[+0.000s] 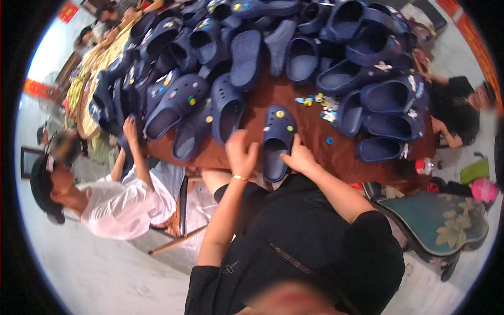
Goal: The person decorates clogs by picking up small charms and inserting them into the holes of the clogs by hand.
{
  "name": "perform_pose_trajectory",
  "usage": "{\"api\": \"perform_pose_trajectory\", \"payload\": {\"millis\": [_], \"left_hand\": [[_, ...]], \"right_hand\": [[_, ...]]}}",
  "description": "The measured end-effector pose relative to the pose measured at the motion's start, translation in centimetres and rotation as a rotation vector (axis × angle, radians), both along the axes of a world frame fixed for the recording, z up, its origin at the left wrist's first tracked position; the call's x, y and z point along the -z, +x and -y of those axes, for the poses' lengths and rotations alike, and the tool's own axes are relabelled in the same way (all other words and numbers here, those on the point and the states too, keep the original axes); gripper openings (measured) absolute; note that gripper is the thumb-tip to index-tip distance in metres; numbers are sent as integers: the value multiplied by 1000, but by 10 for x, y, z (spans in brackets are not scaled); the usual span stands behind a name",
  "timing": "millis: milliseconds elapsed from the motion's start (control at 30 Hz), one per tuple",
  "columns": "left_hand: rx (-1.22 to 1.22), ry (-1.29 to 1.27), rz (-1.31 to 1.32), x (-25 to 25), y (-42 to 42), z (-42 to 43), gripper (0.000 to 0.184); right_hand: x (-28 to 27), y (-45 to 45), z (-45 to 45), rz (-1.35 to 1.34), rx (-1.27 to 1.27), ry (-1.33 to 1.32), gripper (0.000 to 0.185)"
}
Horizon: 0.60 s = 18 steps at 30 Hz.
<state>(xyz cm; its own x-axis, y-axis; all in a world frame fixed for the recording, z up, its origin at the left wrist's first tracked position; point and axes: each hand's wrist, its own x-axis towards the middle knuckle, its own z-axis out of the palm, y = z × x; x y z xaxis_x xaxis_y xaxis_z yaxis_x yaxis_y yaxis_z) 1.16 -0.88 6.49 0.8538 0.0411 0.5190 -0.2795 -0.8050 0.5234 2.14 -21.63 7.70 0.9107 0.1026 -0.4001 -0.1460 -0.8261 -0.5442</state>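
A navy clog (pixel 279 125) with a few small round charms on its upper lies before me, toe pointing away. My right hand (pixel 300 155) grips its right side, the thumb at the foot opening. Just to the left, my left hand (pixel 242 155) is raised near the heel of another navy clog (pixel 227 107), its thumb apart from the fingers. I see nothing held in it, though its fingertips are hard to make out. Loose colourful charms (pixel 326 106) form a small pile beyond my right hand, and a single blue charm (pixel 329 140) lies apart from them.
Many navy clogs (pixel 245 58) are heaped across the brown-covered table (pixel 310 128). A person in a white shirt (pixel 131 205) handles clogs at my left. Another in black (pixel 455 107) sits at the right. A green-topped chair (pixel 433 220) stands at my right.
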Motion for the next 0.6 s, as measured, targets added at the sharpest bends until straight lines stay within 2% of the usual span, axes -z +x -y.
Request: {"api": "perform_pose_trajectory", "payload": {"millis": [100, 200, 233, 300, 333, 433, 467, 500, 533, 600], "left_hand": [[-273, -21, 69, -1, 19, -28, 60], [-381, 12, -5, 9, 29, -46, 66], [-373, 19, -24, 16, 31, -52, 69], [-350, -8, -73, 23, 32, -59, 71], [-342, -21, -101, 27, 32, -61, 71], [-274, -47, -133, 41, 35, -65, 70], [-262, -47, -134, 43, 35, -71, 69], [-283, -60, -138, 43, 34, -70, 65], [-277, -107, -142, 36, 33, -67, 61], [-238, -167, -121, 43, 30, -69, 57]], "right_hand": [[17, 2, 4, 135, 21, 108, 69], [-9, 17, 21, 383, 91, 245, 65], [-41, 24, 31, 453, 134, 247, 63], [-72, 46, 60, 867, 223, 296, 63], [-98, 58, 78, 943, 325, 233, 61], [-163, 83, 138, 951, 619, 97, 55], [-166, 98, 162, 1017, 705, -97, 56], [-169, 106, 182, 1030, 764, -175, 58], [-159, 116, 206, 1149, 710, -283, 62], [-144, 124, 239, 1095, 647, -294, 69]]}}
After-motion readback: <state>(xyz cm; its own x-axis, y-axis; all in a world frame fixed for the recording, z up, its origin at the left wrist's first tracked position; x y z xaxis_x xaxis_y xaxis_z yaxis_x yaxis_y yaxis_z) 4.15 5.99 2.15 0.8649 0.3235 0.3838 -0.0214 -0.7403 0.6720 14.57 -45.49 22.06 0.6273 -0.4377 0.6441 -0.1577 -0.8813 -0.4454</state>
